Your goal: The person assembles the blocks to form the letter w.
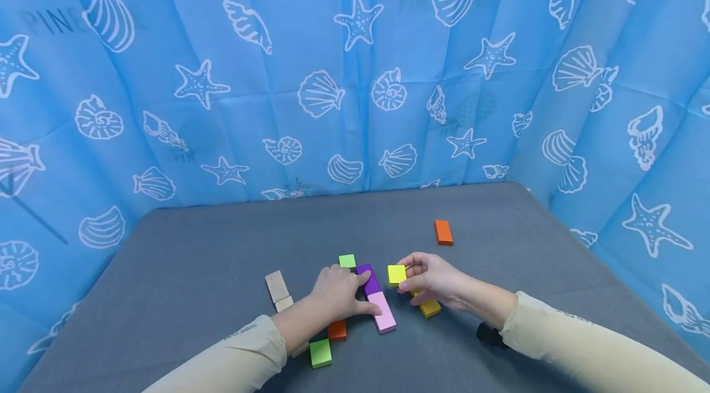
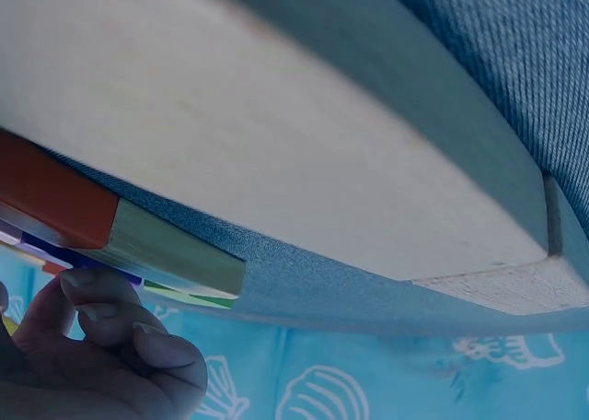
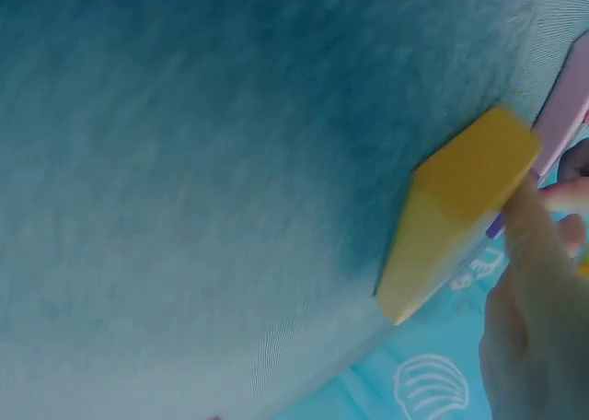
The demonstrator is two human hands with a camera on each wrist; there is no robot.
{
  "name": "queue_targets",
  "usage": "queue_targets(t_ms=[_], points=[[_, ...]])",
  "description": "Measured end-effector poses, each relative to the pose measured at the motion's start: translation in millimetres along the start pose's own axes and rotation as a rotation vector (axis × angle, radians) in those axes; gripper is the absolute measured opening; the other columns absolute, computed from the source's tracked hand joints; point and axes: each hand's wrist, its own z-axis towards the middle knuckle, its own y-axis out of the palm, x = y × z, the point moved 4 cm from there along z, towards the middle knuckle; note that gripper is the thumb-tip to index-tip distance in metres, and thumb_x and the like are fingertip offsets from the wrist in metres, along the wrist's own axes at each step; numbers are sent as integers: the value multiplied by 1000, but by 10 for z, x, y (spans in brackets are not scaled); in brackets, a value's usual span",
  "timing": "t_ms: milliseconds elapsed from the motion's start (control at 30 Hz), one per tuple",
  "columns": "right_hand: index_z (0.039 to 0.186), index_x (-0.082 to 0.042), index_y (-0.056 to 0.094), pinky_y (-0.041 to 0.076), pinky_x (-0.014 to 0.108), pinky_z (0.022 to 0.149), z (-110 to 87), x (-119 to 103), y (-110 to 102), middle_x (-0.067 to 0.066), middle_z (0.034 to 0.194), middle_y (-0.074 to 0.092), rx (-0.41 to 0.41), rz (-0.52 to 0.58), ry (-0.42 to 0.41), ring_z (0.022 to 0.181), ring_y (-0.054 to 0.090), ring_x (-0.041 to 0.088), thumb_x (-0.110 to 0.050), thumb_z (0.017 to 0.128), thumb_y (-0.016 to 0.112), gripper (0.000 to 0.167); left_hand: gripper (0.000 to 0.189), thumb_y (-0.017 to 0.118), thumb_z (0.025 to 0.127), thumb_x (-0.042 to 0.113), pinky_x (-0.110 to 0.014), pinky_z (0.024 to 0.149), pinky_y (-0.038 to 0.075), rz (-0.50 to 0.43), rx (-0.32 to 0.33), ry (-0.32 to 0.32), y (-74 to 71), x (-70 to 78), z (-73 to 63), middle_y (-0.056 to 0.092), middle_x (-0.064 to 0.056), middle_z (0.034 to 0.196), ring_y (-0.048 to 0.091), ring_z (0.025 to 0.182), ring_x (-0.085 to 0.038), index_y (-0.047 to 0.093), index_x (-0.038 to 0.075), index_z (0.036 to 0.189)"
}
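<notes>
My right hand [image 1: 438,281] pinches a yellow block [image 1: 396,274] between thumb and fingers. Below that hand lies a darker yellow block [image 1: 429,308], also seen close up in the right wrist view, with a finger at its edge. A purple block [image 1: 370,282] and a pink block [image 1: 383,314] lie end to end in a row. Over them reaches my left hand [image 1: 335,293], its index finger at the purple block and its thumb at the pink one. Beyond the left hand sits a light green block [image 1: 347,261].
Plain wooden blocks [image 1: 277,286] line up left of the left hand, partly hidden by its forearm. An orange-red block [image 1: 337,331] and another green block [image 1: 320,353] lie nearer. An orange block [image 1: 444,232] lies farther back. A black object [image 1: 491,336] shows beneath the right wrist.
</notes>
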Motion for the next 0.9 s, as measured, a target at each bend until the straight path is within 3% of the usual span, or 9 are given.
queue_targets(t_ms=[267, 433, 567, 733, 900], points=[[124, 5, 51, 55, 38, 78, 56, -5, -163, 17, 111, 56, 156, -132, -18, 93, 57, 27, -2, 87, 71, 43, 81, 65, 75, 73, -41, 85, 47, -1, 4, -4, 5, -2, -4, 67, -8, 116, 55, 87, -22, 55, 26, 140], [124, 6, 53, 53, 37, 81, 72, 17, -238, 16, 112, 58, 169, -212, -53, 94, 57, 25, -3, 87, 71, 42, 80, 65, 75, 72, -40, 84, 47, -1, 9, 1, 4, 0, -10, 68, -9, 114, 54, 85, -21, 55, 25, 140], [120, 5, 56, 53, 35, 80, 22, 51, -211, 13, 107, 57, 104, -237, -86, 92, 55, 23, -2, 86, 71, 38, 81, 65, 75, 73, -40, 84, 47, 4, 3, 4, 9, 1, -7, 68, -9, 113, 54, 84, -21, 55, 26, 140], [112, 5, 59, 50, 30, 71, -62, 77, -107, 9, 92, 55, -56, -269, -152, 83, 52, 21, -1, 83, 73, 33, 81, 65, 75, 73, -40, 84, 48, 5, 5, 0, 4, 0, -2, 68, -8, 111, 54, 84, -21, 55, 25, 140], [105, 3, 62, 43, 27, 66, -137, 155, -67, 5, 85, 52, -172, -287, -144, 80, 49, 18, 0, 79, 78, 31, 82, 64, 75, 73, -41, 86, 48, 7, 10, -1, -1, 3, -2, 68, -8, 117, 56, 89, -23, 55, 25, 140]])
